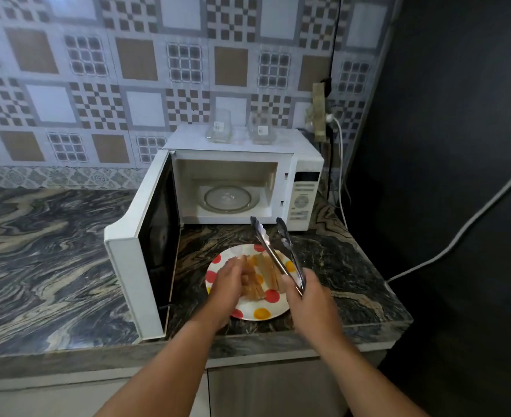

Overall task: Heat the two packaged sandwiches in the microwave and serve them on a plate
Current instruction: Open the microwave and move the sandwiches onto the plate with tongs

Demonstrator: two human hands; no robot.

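Observation:
A white plate with red and yellow dots (263, 311) sits on the marble counter in front of the microwave (305, 188). Sandwich halves (260, 275) stand on it, unwrapped and toasted brown. My left hand (227, 284) rests against the left side of the sandwiches, fingers touching them. My right hand (311, 299) holds metal tongs (275, 251) by the handle end, their tips spread apart and pointing toward the microwave, above the plate. The microwave door (146, 251) hangs wide open to the left. Inside, the glass turntable (230, 198) is bare.
Two clear plastic sandwich packages (219, 126) (260, 127) stand on top of the microwave. A wall socket with plugs and cables (323, 115) is behind it on the right. The counter edge (368, 341) drops off close to the plate's right and front.

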